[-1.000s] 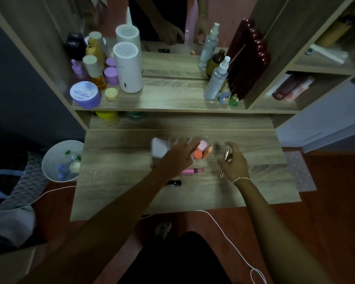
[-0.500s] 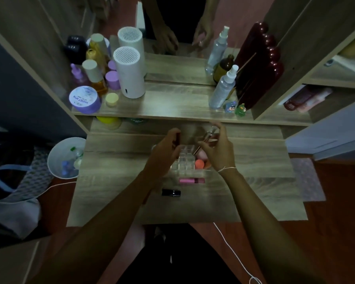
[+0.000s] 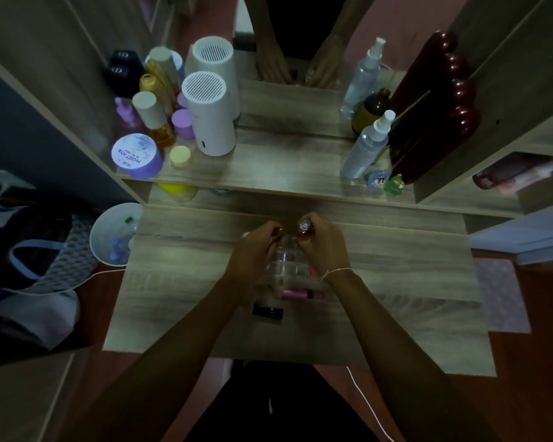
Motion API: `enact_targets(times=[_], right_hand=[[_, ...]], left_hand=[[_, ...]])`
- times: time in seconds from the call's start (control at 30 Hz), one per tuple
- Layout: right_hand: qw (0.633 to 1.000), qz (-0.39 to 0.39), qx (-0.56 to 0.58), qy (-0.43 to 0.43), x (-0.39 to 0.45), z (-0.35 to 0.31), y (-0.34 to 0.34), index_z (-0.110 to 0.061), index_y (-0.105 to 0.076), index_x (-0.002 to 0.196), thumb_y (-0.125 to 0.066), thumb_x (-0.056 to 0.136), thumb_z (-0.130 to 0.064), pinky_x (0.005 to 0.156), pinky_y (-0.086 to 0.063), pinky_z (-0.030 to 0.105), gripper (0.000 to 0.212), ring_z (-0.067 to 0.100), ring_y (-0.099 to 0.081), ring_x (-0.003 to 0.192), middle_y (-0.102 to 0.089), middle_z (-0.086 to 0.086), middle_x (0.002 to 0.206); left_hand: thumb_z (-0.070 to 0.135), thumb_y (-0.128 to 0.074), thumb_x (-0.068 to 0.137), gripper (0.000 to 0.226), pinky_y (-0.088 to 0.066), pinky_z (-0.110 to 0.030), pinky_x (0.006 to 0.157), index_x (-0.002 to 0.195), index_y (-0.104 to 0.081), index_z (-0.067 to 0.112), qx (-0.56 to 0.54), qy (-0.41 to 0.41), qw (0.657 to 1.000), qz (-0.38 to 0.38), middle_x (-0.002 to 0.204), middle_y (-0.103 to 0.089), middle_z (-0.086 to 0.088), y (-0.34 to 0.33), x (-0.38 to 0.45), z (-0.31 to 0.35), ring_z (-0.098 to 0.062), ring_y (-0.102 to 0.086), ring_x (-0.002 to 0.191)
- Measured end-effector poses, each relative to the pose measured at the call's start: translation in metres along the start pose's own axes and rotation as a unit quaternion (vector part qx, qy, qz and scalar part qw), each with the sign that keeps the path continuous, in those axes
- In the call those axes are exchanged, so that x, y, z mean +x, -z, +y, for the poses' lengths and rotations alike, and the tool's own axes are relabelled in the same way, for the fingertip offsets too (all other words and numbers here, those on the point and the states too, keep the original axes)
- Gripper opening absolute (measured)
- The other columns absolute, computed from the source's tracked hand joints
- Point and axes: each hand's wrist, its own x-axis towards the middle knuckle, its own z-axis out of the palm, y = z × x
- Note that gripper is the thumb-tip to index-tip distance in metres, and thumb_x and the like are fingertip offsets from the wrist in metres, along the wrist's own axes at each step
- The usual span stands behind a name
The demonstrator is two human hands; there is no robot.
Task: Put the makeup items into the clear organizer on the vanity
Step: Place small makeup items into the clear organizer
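Note:
The clear organizer (image 3: 286,261) stands on the vanity desk (image 3: 396,275), between my two hands. My right hand (image 3: 324,247) is shut on a slim tube with a clear rounded end (image 3: 304,225), held upright over the organizer's far right corner. My left hand (image 3: 256,248) pinches a small reddish item (image 3: 280,232) at the organizer's far left corner; I cannot make out what it is. A pink tube (image 3: 302,294) lies on the desk just in front of the organizer. A black lipstick (image 3: 268,311) lies a little nearer to me.
The shelf behind holds a white cylinder device (image 3: 209,119), a purple jar (image 3: 137,156), several bottles, a spray bottle (image 3: 366,145) and a dark red frame (image 3: 434,106). A white bin (image 3: 115,234) stands left of the desk. A white cord (image 3: 369,406) hangs at the front edge.
My right hand lifted the slim tube off the desk and brought it upright over the organizer. My left hand moved from the organizer's top to its far left corner.

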Motion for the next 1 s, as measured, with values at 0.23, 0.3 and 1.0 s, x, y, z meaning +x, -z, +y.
enact_targets(times=[0.23, 0.3, 1.0], right_hand=[[0.995, -0.02, -0.101, -0.01, -0.011, 0.001, -0.011, -0.022, -0.057, 0.091, -0.071, 0.071, -0.013, 0.086, -0.042, 0.042, 0.026, 0.028, -0.059, 0.093, -0.067, 0.002, 0.092], [0.992, -0.019, -0.124, 0.001, -0.014, 0.002, -0.015, -0.024, -0.057, 0.092, -0.07, 0.073, -0.015, 0.087, -0.041, 0.043, 0.025, 0.026, -0.058, 0.096, -0.066, 0.0, 0.094], [0.991, -0.028, -0.132, -0.016, -0.012, 0.006, -0.017, -0.023, -0.059, 0.105, -0.07, 0.073, -0.022, 0.087, -0.036, 0.04, 0.034, 0.03, -0.056, 0.104, -0.065, 0.005, 0.106]], left_hand=[[0.005, -0.058, 0.088, 0.022, -0.043, -0.037, 0.078, 0.109, -0.056, 0.009, 0.064, 0.009, 0.997, -0.038, 0.099, -0.064, -0.016, -0.005, -0.007, -0.01, -0.032, -0.057, 0.092], [0.005, -0.059, 0.087, 0.024, -0.045, -0.038, 0.078, 0.11, -0.056, 0.01, 0.065, 0.009, 0.997, -0.038, 0.099, -0.064, -0.016, -0.006, -0.007, -0.01, -0.031, -0.057, 0.092], [0.007, -0.064, 0.085, 0.031, -0.044, -0.033, 0.085, 0.114, -0.056, 0.01, 0.035, 0.02, 0.999, -0.012, 0.109, -0.062, -0.012, -0.004, -0.008, -0.005, -0.024, -0.055, 0.102]])
